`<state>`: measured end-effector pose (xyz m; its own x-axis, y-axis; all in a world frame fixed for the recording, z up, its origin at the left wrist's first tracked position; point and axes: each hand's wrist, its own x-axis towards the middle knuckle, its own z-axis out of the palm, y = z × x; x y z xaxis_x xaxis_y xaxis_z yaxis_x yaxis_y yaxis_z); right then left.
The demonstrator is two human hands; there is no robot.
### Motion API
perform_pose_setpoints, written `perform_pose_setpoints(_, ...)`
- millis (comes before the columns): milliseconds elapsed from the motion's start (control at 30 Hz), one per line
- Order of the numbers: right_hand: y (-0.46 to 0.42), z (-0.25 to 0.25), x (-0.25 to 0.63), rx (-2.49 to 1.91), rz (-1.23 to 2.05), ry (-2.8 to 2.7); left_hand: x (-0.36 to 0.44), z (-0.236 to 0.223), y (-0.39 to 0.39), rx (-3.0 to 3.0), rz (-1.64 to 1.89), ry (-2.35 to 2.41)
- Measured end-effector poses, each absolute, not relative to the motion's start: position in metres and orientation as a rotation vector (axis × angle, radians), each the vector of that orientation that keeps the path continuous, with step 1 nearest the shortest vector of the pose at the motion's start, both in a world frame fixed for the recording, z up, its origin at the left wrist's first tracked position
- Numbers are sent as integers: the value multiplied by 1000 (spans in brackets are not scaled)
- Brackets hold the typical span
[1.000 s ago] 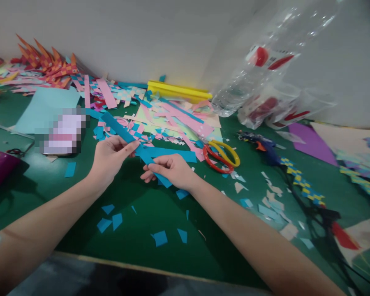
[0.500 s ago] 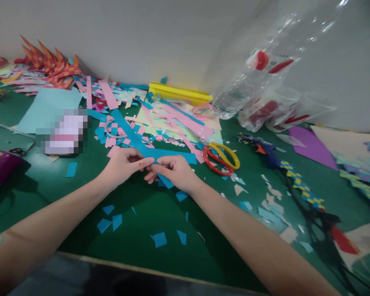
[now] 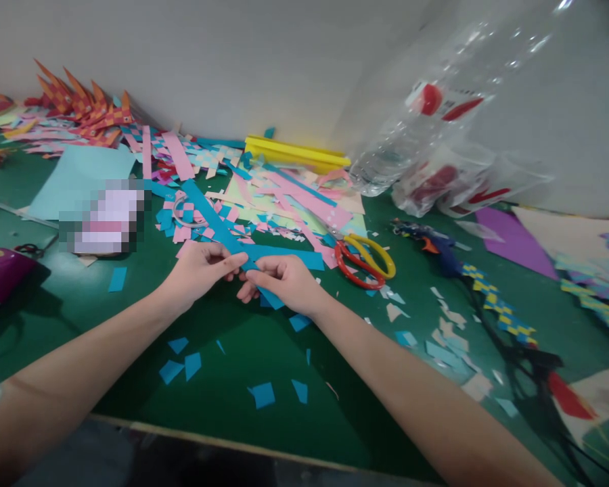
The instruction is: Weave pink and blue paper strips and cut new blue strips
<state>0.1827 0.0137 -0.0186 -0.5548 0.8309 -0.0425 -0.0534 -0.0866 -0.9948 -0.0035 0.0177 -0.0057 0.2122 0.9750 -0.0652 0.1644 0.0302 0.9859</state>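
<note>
Both hands pinch one long blue paper strip (image 3: 214,224), which slants from the upper left down to the lower right. My left hand (image 3: 201,267) grips it with thumb and fingers just above the middle. Close beside it, my right hand (image 3: 283,279) pinches the strip's lower part, with its end showing below the fingers. Behind the right hand another blue piece (image 3: 299,257) stretches sideways; whether it joins the strip is hidden by the fingers. Scissors (image 3: 364,260) with a red and a yellow handle lie right of the right hand.
Blue paper scraps (image 3: 262,395) are scattered on the green table (image 3: 223,419). A pixelated phone-like object (image 3: 109,220) and a purple device (image 3: 5,277) lie left. Pink and blue paper pieces (image 3: 180,155) heap at the back. A glue gun (image 3: 431,247) and plastic bottle (image 3: 416,128) stand right.
My left thumb and fingers have slid slightly up and left along the strip, away from the right fingertips. My right hand has hardly moved.
</note>
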Motion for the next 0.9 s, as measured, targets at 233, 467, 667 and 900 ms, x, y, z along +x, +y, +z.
perform_pose_setpoints(233, 14, -17, 182, -892, 1713, -1524, -4, -11, 19, 1275, 1073, 1233)
perform_pose_setpoints(467, 13, -16, 183, -873, 1715, -1572, -3, -6, 22, 1153, 1319, 1200)
perform_pose_setpoints(667, 11, -15, 184, -870, 1705, -1701, -12, -2, 29, 1061, 1615, 1137)
perform_pose_setpoints(900, 6, -9, 184, -894, 1702, -1721, -10, -3, 27, 1051, 1537, 1145)
